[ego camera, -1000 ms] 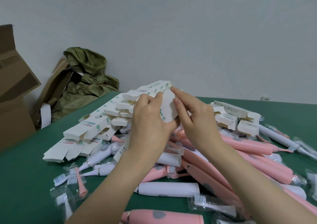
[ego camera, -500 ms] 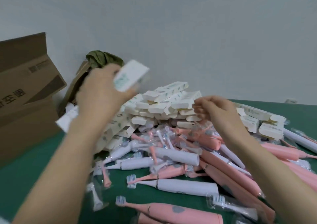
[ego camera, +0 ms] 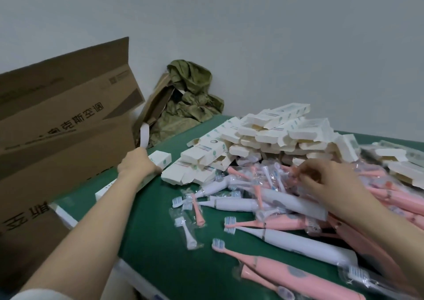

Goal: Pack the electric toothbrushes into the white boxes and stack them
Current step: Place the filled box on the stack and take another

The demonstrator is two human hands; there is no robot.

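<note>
My left hand [ego camera: 137,164] grips a closed white box [ego camera: 161,158] that lies at the left edge of the green table [ego camera: 158,235]. My right hand [ego camera: 328,182] reaches into the heap of clear-wrapped brush heads [ego camera: 263,175], its fingertips pinching one wrapper. White toothbrush handles [ego camera: 238,204] and pink toothbrush handles [ego camera: 289,274] lie loose across the near right of the table. A big pile of open white boxes [ego camera: 275,136] is stacked behind them.
Large brown cardboard cartons [ego camera: 59,139] stand against the table's left edge. An olive green cloth [ego camera: 190,102] sits in the corner by the wall. More white boxes [ego camera: 403,164] lie at the far right. Another white box [ego camera: 65,216] lies at the left edge near my forearm.
My left hand carried the closed white box from above the pile down to the table's left edge. My right hand dropped into the wrapped brush heads. The view swung left.
</note>
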